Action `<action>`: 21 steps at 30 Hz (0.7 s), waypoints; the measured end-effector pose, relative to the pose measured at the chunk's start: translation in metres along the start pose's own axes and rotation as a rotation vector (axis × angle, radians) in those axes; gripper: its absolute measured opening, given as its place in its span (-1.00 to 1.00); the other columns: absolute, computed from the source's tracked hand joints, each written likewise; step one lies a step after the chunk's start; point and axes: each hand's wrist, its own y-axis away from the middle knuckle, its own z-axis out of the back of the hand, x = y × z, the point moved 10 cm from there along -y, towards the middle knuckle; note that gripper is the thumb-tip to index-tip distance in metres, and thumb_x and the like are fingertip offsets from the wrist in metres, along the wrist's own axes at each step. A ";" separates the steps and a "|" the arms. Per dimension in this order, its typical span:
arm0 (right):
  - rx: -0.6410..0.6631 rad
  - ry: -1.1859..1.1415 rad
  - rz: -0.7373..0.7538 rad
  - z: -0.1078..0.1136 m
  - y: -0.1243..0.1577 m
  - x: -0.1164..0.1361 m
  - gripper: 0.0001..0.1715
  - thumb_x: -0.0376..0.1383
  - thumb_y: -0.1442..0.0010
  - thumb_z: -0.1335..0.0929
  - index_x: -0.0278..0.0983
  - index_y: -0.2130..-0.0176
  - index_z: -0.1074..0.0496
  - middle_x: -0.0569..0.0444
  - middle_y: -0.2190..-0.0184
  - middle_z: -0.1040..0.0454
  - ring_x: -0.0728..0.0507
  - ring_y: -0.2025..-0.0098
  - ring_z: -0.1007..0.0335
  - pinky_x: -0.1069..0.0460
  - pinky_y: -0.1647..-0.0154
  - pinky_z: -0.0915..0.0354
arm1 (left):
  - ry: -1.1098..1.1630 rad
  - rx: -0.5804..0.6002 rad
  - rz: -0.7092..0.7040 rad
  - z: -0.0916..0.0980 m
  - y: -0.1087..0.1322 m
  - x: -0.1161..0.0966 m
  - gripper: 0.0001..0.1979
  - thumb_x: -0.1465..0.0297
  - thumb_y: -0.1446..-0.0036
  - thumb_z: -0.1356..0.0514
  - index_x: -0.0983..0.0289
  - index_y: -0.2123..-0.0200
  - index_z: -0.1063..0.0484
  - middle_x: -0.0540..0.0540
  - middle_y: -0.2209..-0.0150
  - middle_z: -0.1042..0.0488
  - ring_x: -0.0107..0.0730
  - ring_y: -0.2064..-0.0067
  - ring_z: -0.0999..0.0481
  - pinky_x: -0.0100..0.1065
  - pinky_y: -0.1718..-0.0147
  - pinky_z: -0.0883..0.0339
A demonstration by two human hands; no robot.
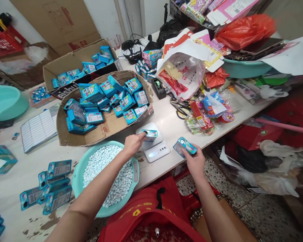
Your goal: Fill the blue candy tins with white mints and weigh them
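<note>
A small blue candy box [151, 135] stands on the white digital scale [155, 151]. My left hand [133, 145] reaches to the box's left end, its fingertips pressed together at the dark opening there. Whatever those fingers may pinch is hidden. Off the table's front edge, to the right of the scale, my right hand [195, 160] grips another blue candy box [184, 146], tilted, with its printed face up. Below my left forearm sits a turquoise basin [135, 171] full of pale, small candies [103, 161].
Behind the scale, a cut-down carton [103, 131] holds many blue boxes; a second carton [50, 72] stands beyond. More boxes [58, 198] lie at left. A tape dispenser [158, 88], scissors [180, 109] and wrapped sweets [200, 116] crowd the right side.
</note>
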 end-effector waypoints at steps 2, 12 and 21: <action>-0.072 -0.019 0.038 -0.006 -0.020 -0.009 -0.39 -0.05 0.13 -0.47 -0.33 0.14 -0.37 -0.03 0.23 -0.46 -0.16 0.22 -0.38 -0.12 0.08 -0.30 | 0.137 -0.074 0.009 0.010 0.018 0.006 -0.81 0.23 -0.21 -0.08 0.11 0.25 -0.46 0.06 0.32 -0.53 -0.29 0.34 -0.46 -0.41 0.41 -0.06; -0.049 0.197 0.450 -0.026 0.021 0.053 0.03 0.06 0.07 -0.45 -0.37 -0.20 -0.10 -0.33 -0.21 -0.09 -0.38 -0.30 0.05 -0.32 -0.24 -0.01 | 0.779 -0.158 0.058 0.006 0.102 0.016 -0.88 0.25 -0.03 -0.25 0.10 0.37 -0.56 0.09 0.35 -0.54 -0.25 0.30 -0.47 -0.37 0.23 -0.23; 0.661 0.139 0.551 -0.119 0.121 0.131 -0.69 -0.14 -0.08 -0.44 -0.19 0.17 -0.43 0.06 0.31 -0.46 -0.14 0.25 -0.41 -0.03 0.23 -0.35 | 1.412 -0.384 0.446 -0.017 0.141 0.070 -0.67 0.07 0.04 -0.25 0.23 0.44 -0.44 -0.07 0.65 -0.22 -0.52 0.60 -0.16 -0.45 0.58 -0.06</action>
